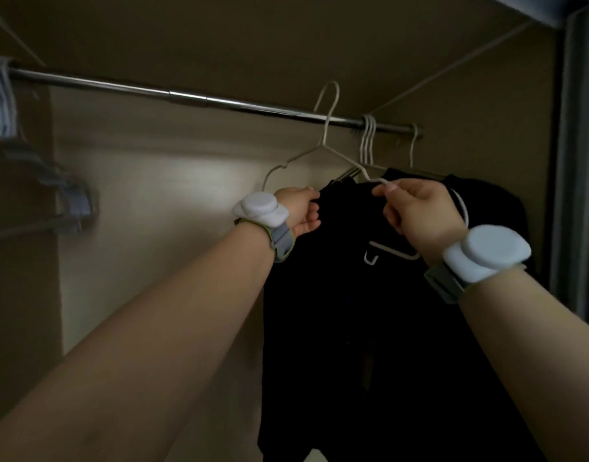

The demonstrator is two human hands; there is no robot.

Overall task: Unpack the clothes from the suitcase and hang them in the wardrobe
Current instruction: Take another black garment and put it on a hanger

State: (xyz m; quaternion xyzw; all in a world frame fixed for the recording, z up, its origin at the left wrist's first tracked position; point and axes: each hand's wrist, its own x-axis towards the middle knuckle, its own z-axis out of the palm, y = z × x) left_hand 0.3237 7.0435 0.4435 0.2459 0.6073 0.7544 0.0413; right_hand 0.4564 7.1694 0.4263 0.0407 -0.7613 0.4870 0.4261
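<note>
Head view looks up into the wardrobe (153, 181), its pale walls dim, with a metal rail (186, 96) running from upper left down to the right. Below the rail's right part hangs a black garment (353, 311) – the largest thing in the hands, dropping out of view at the bottom edge. It sits inside the wardrobe, just under the rail, partly draped on a white wire hanger (324, 141). The hanger's hook crosses the rail and rises above it; whether it rests on the rail cannot be told.

To the right, several white hangers (368, 141) are hooked on the rail, with dark cloth beneath them that merges with the held garment. At far left are grey hangers (70, 198) on a lower bar, blurred.

The left hand (301, 211) has its fingers curled into the black fabric at the garment's top. The right hand (416, 215) pinches the hanger's right arm between thumb and forefinger.

Each wrist carries a strap with a white round device – the left device (260, 208) and the right device (486, 253).
</note>
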